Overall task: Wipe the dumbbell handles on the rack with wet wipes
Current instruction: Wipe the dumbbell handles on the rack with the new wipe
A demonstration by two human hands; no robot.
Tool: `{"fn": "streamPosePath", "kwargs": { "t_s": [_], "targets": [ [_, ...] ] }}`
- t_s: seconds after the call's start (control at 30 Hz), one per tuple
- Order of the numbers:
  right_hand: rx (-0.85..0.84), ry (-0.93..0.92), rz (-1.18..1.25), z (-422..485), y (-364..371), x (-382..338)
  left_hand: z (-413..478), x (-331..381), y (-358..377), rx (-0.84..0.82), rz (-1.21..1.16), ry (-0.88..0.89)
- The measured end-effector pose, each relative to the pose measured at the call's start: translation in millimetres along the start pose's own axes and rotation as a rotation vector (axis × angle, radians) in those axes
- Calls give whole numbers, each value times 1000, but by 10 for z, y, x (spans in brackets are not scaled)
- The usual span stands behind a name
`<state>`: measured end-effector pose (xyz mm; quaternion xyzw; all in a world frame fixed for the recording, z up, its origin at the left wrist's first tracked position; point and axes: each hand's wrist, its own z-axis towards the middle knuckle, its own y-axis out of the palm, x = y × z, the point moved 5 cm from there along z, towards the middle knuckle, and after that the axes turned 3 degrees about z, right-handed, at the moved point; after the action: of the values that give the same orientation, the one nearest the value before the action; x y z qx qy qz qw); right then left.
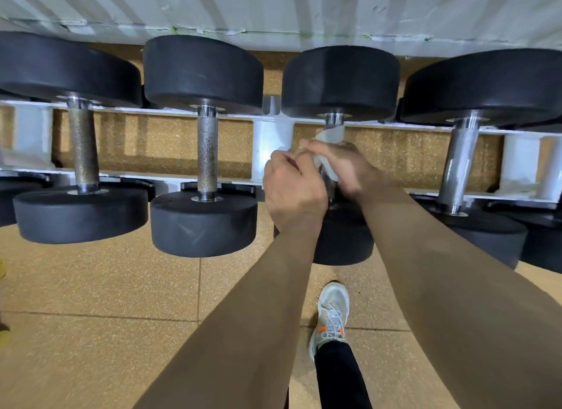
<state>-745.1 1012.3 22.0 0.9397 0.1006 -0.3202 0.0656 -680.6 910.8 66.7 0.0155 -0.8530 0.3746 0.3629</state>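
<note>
Several black dumbbells lie across a white rack point(270, 141), their metal handles pointing toward me. A white wet wipe point(330, 135) is wrapped round the handle of the third dumbbell point(340, 83). My right hand point(343, 168) grips that handle through the wipe. My left hand point(290, 189) is curled beside it and holds the wipe's near end. Most of this handle is hidden by both hands. Left of them, the second dumbbell's knurled handle point(207, 156) is bare, as is the first dumbbell's handle point(83, 147). On the right, a fourth handle point(457, 165) shines.
A white corrugated wall point(273, 10) runs behind the rack. Tan speckled floor tiles point(106, 287) lie in front. My foot in a grey shoe point(331, 311) stands on the floor below my arms. More dumbbells sit at the far left and far right edges.
</note>
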Motion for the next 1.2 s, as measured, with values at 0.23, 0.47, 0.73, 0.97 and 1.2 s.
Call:
{"fn": "streamPosePath", "kwargs": {
  "t_s": [0.23, 0.47, 0.73, 0.97, 1.2],
  "targets": [
    [148, 20, -413, -283, -101, -12, -94, 163, 89, -277, 256, 163],
    [282, 28, -260, -692, -256, -175, -24, -2, 30, -496, 61, 19],
    [255, 60, 286, -830, -414, -284, -89, 375, 9, -557, -244, 42],
    [2, 66, 455, -919, -625, -287, -140, 445, -68, -544, -434, -28],
    [38, 68, 210, -973, -619, -245, -256, 582, -152, -541, -404, 55]
  ]
}}
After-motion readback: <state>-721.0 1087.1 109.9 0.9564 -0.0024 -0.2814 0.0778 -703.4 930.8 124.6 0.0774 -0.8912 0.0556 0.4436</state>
